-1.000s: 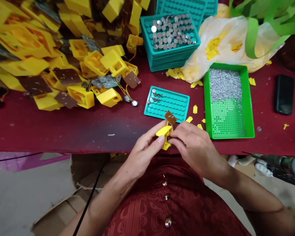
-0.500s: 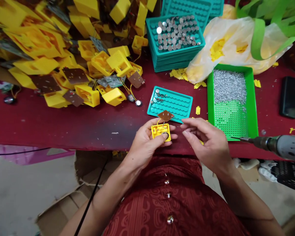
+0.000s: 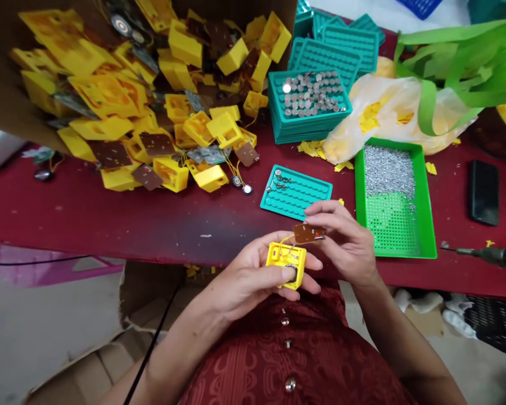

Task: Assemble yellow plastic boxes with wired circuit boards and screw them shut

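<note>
My left hand (image 3: 253, 275) grips a small yellow plastic case (image 3: 280, 254), its open side up. The thumb presses on a round dark part (image 3: 292, 272) inside the case, which it partly covers. Thin wires run from the case to a brown circuit board (image 3: 308, 233) raised over its far edge. My right hand (image 3: 346, 239) holds that board by its right side between thumb and fingers. Just beyond the hands lies a teal tray (image 3: 297, 197) with several small round metal pieces in its far left corner.
Many yellow cases with boards (image 3: 109, 95) are heaped at the far left. A stack of teal trays (image 3: 310, 132) holds silvery discs. On the right are a green tray (image 3: 425, 225) of screws, a black phone (image 3: 483, 192) and a power screwdriver (image 3: 480, 253). A plastic bag (image 3: 388, 90) lies behind.
My right hand has moved left and taken hold of the circuit board, which it did not touch before. The case in my left hand is nearer my body. The whole view has shifted slightly.
</note>
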`<state>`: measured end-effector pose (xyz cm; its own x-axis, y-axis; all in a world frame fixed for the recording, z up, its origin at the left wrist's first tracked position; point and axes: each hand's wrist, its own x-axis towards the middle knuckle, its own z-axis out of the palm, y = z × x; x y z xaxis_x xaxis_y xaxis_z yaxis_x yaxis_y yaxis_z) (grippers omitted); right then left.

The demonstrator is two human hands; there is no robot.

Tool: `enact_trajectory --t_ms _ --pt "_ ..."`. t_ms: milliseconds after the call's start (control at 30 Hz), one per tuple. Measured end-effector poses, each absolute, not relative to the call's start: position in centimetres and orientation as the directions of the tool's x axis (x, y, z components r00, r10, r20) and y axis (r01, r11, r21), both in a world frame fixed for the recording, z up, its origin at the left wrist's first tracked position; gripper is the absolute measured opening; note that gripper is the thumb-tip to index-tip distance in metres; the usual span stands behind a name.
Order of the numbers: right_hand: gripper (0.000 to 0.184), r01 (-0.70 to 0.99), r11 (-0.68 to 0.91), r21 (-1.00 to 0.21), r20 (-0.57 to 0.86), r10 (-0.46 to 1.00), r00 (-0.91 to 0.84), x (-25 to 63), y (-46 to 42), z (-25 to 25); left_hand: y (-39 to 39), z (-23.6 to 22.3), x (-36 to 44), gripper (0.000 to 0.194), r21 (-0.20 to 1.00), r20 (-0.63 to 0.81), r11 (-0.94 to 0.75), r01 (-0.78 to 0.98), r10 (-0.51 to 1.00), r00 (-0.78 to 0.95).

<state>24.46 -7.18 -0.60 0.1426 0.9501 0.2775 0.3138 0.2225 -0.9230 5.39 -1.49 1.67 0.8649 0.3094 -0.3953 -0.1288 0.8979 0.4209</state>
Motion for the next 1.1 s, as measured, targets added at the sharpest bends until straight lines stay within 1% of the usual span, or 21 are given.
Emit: enact_trajectory --t_ms 67,133,233,300,433,500,567,700,767,833,967,1033,1100 --pt "0.023 0.378 0.237 -0.895 0.311 0.939 0.146 24.2 -7.3 0.3 -1.5 1.3 5.2 0.042 0.402 -0.4 0.906 -0.135 0.306 0.864" --pt "0.02 0.464 0.238 -0.853 0.338 0.93 0.145 23.8 -7.5 1.2 -1.6 1.0 5.2 0.036 0.402 -0.43 0.903 -0.153 0.334 0.839" --pt "0.025 0.601 0.236 -0.764 0.375 0.92 0.115 22.5 -7.9 2.5 -1.6 0.6 5.2 0.022 0.426 -0.489 0.881 -0.204 0.414 0.767" --pt "0.026 0.643 0.244 -0.726 0.384 0.92 0.085 21.7 -8.1 3.0 -1.6 0.5 5.2 0.017 0.428 -0.51 0.867 -0.254 0.464 0.724" --pt "0.014 0.625 0.336 -0.705 0.389 0.919 -0.056 20.7 -8.4 3.3 -1.4 0.5 4.7 0.021 0.379 -0.514 0.867 -0.323 0.487 0.706" --pt "0.013 0.614 0.373 -0.696 0.38 0.916 -0.126 20.7 -8.5 3.2 -1.4 0.5 4.4 0.026 0.36 -0.508 0.872 -0.331 0.481 0.715" --pt "0.015 0.598 0.404 -0.692 0.381 0.908 -0.172 20.7 -8.7 3.2 -1.3 0.6 4.3 0.028 0.38 -0.507 0.868 -0.318 0.484 0.713" --pt "0.019 0.57 0.465 -0.677 0.375 0.885 -0.277 20.8 -9.0 3.5 -1.4 0.8 4.5 0.026 0.448 -0.524 0.85 -0.277 0.501 0.689" --pt "0.022 0.579 0.454 -0.677 0.357 0.891 -0.28 20.8 -9.1 3.9 -1.4 0.9 4.6 0.024 0.451 -0.539 0.852 -0.266 0.498 0.679" --pt "0.022 0.61 0.417 -0.674 0.344 0.908 -0.24 20.8 -9.1 4.5 -1.4 1.1 4.6 0.023 0.462 -0.553 0.852 -0.248 0.495 0.67" --pt "0.022 0.663 0.346 -0.664 0.285 0.937 -0.203 20.8 -8.9 5.2 -1.6 1.3 4.6 0.027 0.508 -0.543 0.831 -0.226 0.513 0.665" --pt "0.022 0.67 0.347 -0.656 0.27 0.937 -0.222 20.8 -8.8 5.3 -1.7 1.3 4.6 0.025 0.538 -0.525 0.81 -0.231 0.537 0.66" --pt "0.021 0.667 0.366 -0.649 0.284 0.93 -0.235 20.7 -8.7 5.3 -1.8 1.2 4.6 0.023 0.562 -0.506 0.793 -0.233 0.553 0.662"
